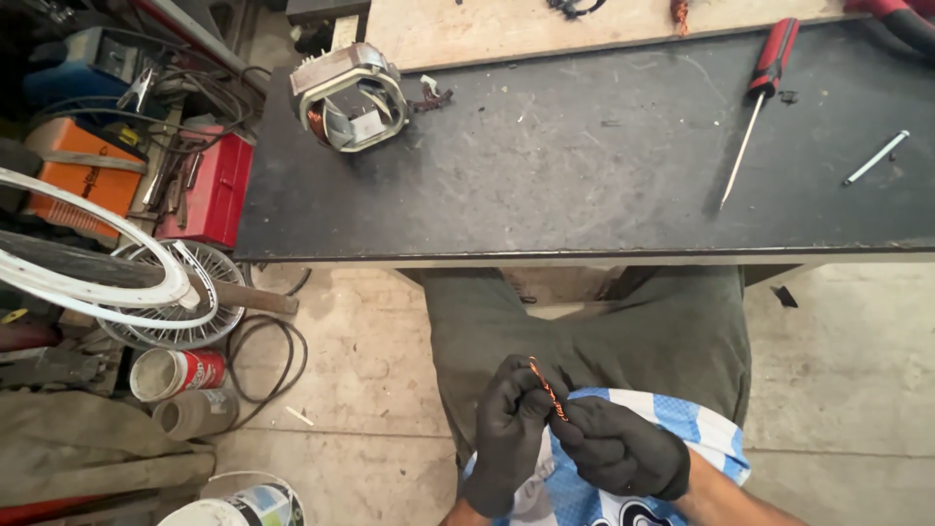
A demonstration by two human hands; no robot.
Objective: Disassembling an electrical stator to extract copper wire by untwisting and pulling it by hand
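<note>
At far left, clutter sits on the floor: a white fan guard point(117, 263), an orange case point(83, 175) and a red toolbox point(219, 190), pushed aside off the dark, scuffed counter point(584, 185). A metal motor stator point(349, 95) rests near the counter's left end. Low over the lap, the left hand point(508, 433), in a black knit glove, pinches a twisted copper wire point(547, 388); the right hand point(623, 448) pinches its lower end, its grip pressed together. A red-handled screwdriver point(765, 93) and pale bolt point(877, 158) lie at right.
</note>
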